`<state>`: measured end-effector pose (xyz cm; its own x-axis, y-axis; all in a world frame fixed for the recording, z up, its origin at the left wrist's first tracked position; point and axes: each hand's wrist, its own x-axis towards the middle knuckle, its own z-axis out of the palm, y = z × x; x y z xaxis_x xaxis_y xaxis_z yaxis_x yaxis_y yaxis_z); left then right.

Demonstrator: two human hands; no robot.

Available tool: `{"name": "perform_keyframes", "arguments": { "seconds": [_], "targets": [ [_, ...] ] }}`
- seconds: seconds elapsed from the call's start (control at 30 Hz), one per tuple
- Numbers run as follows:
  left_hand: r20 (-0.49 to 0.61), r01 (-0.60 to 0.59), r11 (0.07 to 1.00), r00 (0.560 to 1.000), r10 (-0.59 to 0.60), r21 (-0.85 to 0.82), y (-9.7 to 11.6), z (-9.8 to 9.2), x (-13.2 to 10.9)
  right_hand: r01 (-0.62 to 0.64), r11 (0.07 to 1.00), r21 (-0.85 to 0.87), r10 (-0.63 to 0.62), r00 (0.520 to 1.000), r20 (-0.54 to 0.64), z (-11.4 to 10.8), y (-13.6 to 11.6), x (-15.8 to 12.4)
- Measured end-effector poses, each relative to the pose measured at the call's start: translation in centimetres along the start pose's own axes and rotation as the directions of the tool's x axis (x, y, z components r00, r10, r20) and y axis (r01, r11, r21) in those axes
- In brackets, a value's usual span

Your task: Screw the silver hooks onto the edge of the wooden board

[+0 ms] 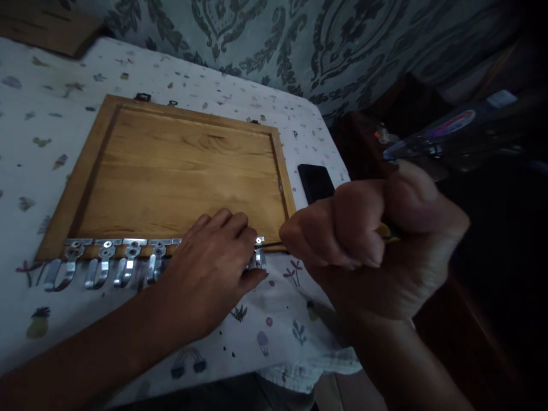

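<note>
A wooden framed board [184, 177] lies on the table with a metal hook rail [107, 249] along its near edge. My left hand [218, 257] is curled over the right part of this rail, thumb near the last hook [259, 260], and hides the middle hooks. In the fist of my right hand [368, 234] is a screwdriver [274, 245]; its thin shaft points left and reaches the rail close to my left fingers. Most of its handle is covered, with only a bit of yellow showing. Whether the tip sits in a screw I cannot tell.
A dark phone [315, 182] lies on the patterned tablecloth [38, 188] right of the board. Small metal fittings [142, 97] are at the board's far edge. A cardboard piece [51, 25] is at the back left, and a plastic bottle [454, 125] is at the right.
</note>
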<state>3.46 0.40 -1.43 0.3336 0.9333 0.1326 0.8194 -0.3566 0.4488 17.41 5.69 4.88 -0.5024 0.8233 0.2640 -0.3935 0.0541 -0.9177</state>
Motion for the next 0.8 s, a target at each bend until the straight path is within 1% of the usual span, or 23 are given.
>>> {"name": "perform_keyframes", "arguments": {
  "seconds": [0.1, 0.17, 0.23, 0.3, 0.4, 0.57, 0.6, 0.63, 0.73, 0.77, 0.8],
  "targets": [
    [-0.01, -0.006, 1.0, 1.0, 0.006, 0.005, 0.0, 0.0, 0.0, 0.062, 0.998, -0.033, -0.065, 0.992, -0.104, 1.1, 0.0, -0.4],
    [-0.023, -0.015, 1.0, 1.0, 0.015, 0.006, 0.0, 0.0, 0.0, 0.085, 0.993, -0.087, -0.101, 0.975, -0.199, 1.8, -0.1, -0.6],
    [-0.034, -0.021, 1.0, 0.999, 0.021, 0.006, 0.1, -0.1, -0.1, 0.095, 0.986, -0.139, -0.138, 0.929, -0.344, 2.6, -0.1, -0.6],
    [-0.043, -0.02, 1.0, 0.999, 0.02, 0.013, 0.1, -0.1, -0.1, 0.114, 0.978, -0.177, -0.181, 0.883, -0.432, 3.2, 0.0, -0.7],
    [-0.048, -0.022, 0.999, 0.999, 0.023, 0.026, 0.1, -0.1, -0.2, 0.145, 0.971, -0.189, -0.222, 0.84, -0.495, 3.8, 0.2, -0.7],
    [-0.056, -0.022, 1.0, 0.998, 0.023, 0.022, 0.1, -0.1, -0.1, 0.177, 0.97, -0.168, -0.243, 0.774, -0.585, 3.5, 0.7, -1.0],
    [-0.057, -0.022, 1.0, 0.998, 0.023, 0.019, 0.1, -0.1, -0.1, 0.19, 0.967, -0.17, -0.254, 0.775, -0.579, 3.4, 0.8, -1.1],
    [-0.057, -0.022, 1.0, 0.998, 0.023, 0.018, 0.1, -0.1, -0.1, 0.2, 0.964, -0.175, -0.265, 0.788, -0.555, 3.3, 0.8, -1.1],
    [-0.053, -0.02, 1.0, 0.998, 0.021, 0.015, 0.1, -0.1, -0.1, 0.22, 0.957, -0.191, -0.284, 0.852, -0.441, 3.1, 0.7, -1.4],
    [-0.051, -0.017, 1.0, 0.999, 0.018, 0.007, 0.1, -0.1, -0.1, 0.226, 0.955, -0.19, -0.287, 0.86, -0.422, 3.0, 0.6, -1.5],
    [-0.046, -0.013, 1.0, 0.999, 0.013, -0.003, 0.1, -0.1, -0.1, 0.235, 0.952, -0.198, -0.299, 0.854, -0.426, 3.0, 0.4, -1.6]
  ]
}}
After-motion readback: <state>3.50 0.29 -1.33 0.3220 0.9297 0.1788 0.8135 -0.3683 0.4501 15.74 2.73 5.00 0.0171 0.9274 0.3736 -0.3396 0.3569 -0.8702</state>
